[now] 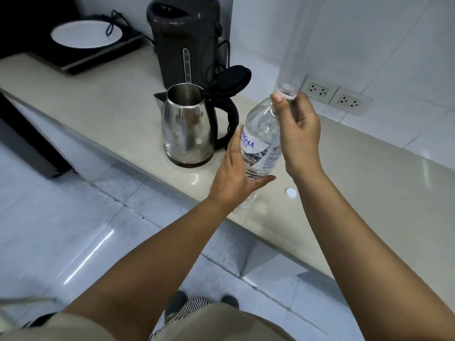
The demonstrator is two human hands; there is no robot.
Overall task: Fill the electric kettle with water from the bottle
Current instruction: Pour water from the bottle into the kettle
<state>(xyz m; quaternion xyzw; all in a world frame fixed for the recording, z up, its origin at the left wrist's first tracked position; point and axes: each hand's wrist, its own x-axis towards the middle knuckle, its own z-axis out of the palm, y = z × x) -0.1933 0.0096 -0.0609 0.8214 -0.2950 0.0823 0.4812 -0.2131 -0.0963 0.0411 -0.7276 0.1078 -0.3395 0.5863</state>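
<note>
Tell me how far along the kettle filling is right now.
Done: the kettle lid is open and a white cap lies on the counter. In hand: the bottle, left hand on its body, right hand at the neck. Left: tilting and pouring; no water is flowing yet.

Home kitchen: counter (118, 99) w/ kettle (187, 129), induction hob (81, 55).

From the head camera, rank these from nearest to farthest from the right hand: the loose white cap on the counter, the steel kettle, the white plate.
Measured from the right hand, at the bottle's neck:
1. Small white bottle cap, on the beige counter just below the hand.
2. Stainless steel electric kettle, lid open, to the hand's left.
3. Round white plate, far back left on the black cooktop.
</note>
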